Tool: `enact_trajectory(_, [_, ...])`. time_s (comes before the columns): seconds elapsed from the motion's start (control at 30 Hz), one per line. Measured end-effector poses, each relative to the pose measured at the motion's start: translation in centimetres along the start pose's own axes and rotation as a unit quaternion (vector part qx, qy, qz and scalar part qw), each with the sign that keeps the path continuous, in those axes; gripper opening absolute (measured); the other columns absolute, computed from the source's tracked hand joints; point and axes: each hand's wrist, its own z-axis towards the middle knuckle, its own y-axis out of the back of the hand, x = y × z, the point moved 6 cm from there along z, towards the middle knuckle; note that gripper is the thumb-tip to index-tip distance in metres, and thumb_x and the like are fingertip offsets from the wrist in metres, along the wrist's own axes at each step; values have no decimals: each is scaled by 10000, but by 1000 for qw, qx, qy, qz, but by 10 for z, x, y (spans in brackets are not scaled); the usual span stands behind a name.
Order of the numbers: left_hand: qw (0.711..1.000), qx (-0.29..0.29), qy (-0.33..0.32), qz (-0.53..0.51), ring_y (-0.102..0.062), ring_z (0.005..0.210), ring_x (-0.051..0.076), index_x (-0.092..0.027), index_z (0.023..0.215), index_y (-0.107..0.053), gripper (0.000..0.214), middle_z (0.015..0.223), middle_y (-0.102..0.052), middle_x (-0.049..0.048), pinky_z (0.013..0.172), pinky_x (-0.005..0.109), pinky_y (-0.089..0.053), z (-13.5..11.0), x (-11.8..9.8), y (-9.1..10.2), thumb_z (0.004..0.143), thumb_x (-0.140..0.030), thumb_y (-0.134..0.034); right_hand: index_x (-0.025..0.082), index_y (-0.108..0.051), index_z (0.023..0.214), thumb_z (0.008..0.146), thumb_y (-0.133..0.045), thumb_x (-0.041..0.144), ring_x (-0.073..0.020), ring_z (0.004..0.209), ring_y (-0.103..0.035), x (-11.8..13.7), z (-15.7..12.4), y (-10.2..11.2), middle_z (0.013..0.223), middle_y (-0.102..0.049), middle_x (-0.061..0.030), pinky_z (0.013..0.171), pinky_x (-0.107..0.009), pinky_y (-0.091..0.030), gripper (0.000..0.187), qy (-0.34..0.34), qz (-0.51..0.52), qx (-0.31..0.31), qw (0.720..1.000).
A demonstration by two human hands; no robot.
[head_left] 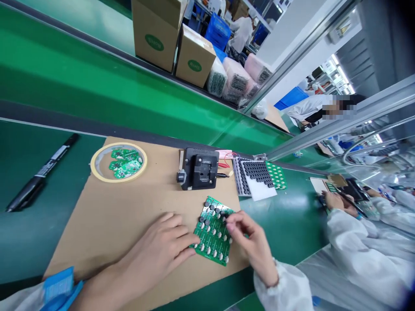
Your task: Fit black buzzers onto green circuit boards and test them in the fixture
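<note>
A green circuit board panel [212,236] lies on a brown cardboard sheet [129,224], with rows of white connectors and several round black buzzers [207,204] along its far part. My left hand [165,242] rests flat at the panel's left edge, fingers stretched out and fingertips touching it. Over the panel's right side, my right hand [248,235] has thumb and forefinger pinched on a small dark part that looks like one of the black buzzers; the fingertips partly hide it. A white tray [261,194] of similar black buzzers sits beyond my right hand.
A black test socket [201,168] stands behind the panel. At left are a tape roll [92,162] with small green boards inside it and a black marker [42,172]. More green boards [276,175] lie beside the tray. A co-worker's hands [339,201] work at far right.
</note>
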Motion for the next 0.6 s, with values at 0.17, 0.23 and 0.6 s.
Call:
enact_trajectory(0.17, [1000,-5,4,10,-505,711,161,-248,888,-688,108,718,-669,-41,698,311,-332,-1,-1,-1,938,-282,-598,197,-684,896,923,-554,341,-124,609,-503,8,-12,-31,732,-554,-4,534,-221,-416,196,49,-68,-7,996])
enact_trajectory(0.23, [1000,-12,5,14,-503,703,158,-248,887,-693,109,708,-661,-41,694,310,-335,-2,-1,-1,936,-281,-601,204,-687,910,928,-547,321,-129,638,-537,8,-11,-29,740,-560,-5,553,-218,-437,183,69,-96,-15,993])
enact_trajectory(0.6, [1000,-6,10,21,-504,720,177,-240,883,-692,77,708,-636,-23,701,315,-321,-6,1,-6,915,-271,-629,212,-677,937,943,-548,297,-117,598,-515,8,-13,-26,739,-563,4,544,-210,-439,155,108,-158,-33,981])
